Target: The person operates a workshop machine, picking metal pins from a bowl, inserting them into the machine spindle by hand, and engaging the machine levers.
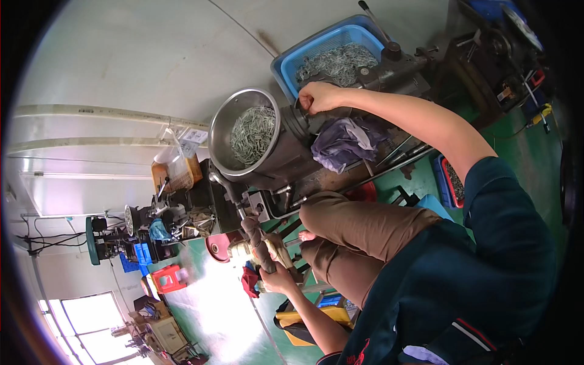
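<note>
My left hand (pixel 278 280) is wrapped round the end of a long metal lever (pixel 256 240) whose grip is bound in dark cloth. The lever runs up to the machine (pixel 274 161), beside a round steel bowl (pixel 217 135) holding many thin metal pins (pixel 252 135). At the machine's working end, by a dark round head (pixel 296 123), my right hand (pixel 319 97) has its fingers pinched together. Whatever is between those fingers is too small or hidden to make out. Just below this hand lies a crumpled purple-grey cloth (pixel 344 143).
A blue plastic basket (pixel 285 64) with a heap of metal pins stands behind my right hand, beside a machine part (pixel 392 73) with a dark handle. Another machine (pixel 167 219) stands at left. A red stool (pixel 168 278) and a yellow crate (pixel 331 314) are on the green floor.
</note>
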`<state>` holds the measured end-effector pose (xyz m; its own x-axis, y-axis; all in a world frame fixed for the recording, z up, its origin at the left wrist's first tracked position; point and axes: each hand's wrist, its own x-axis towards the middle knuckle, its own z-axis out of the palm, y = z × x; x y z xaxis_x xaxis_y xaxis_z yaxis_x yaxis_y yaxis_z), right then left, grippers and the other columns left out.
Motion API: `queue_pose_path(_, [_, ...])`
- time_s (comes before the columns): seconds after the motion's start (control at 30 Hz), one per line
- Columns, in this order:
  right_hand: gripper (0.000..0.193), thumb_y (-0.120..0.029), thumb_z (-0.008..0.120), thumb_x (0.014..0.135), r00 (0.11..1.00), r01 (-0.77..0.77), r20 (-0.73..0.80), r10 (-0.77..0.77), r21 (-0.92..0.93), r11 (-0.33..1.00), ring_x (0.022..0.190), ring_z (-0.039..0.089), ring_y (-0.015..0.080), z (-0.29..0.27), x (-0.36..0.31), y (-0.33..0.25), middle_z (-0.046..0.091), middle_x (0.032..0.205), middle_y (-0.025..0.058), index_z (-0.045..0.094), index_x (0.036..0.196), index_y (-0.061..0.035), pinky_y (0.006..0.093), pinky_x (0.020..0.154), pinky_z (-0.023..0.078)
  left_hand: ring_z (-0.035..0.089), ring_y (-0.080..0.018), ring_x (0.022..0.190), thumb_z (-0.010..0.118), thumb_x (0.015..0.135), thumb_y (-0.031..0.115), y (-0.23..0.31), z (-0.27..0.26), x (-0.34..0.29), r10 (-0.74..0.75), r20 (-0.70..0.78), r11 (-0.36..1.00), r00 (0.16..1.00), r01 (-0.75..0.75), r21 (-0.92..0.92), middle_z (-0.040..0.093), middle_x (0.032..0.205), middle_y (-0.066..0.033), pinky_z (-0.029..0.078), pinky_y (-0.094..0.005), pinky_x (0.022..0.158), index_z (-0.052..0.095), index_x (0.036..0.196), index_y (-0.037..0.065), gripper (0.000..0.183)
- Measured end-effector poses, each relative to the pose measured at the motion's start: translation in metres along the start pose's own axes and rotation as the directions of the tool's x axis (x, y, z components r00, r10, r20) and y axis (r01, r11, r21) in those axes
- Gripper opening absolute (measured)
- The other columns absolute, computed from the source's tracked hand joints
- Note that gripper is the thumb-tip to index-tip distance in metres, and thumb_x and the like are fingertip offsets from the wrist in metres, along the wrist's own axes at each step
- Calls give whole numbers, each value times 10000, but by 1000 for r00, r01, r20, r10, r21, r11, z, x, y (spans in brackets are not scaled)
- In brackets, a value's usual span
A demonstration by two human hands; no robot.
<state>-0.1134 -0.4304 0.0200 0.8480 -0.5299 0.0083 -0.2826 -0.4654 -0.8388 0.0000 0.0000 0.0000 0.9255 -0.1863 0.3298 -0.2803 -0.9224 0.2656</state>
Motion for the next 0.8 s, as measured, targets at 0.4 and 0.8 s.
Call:
queue_pose_path(0.4, [170, -56, 625, 537, 1000, 19, 5, -19, -23, 1000, 613, 530, 152, 2, -1, -3, 558, 648, 43, 545, 683, -19, 283, 562, 412, 527, -383, 576, 573, 582, 220, -1, 0, 0, 10, -16, 1000, 1000, -10, -27, 548, 616, -200, 391, -460, 525, 574, 717, -1, 259])
queue_pose_path(0.8, [164, -71, 594, 540, 997, 43, -58, -45, -36, 998, 668, 568, 207, 5, -3, -9, 585, 686, 62, 562, 697, -37, 310, 580, 426, 504, -400, 531, 592, 605, 242, -2, 3, -1, 62, -72, 994, 995, -68, -86, 510, 550, -209, 356, -457, 465, 485, 615, -13, 276])
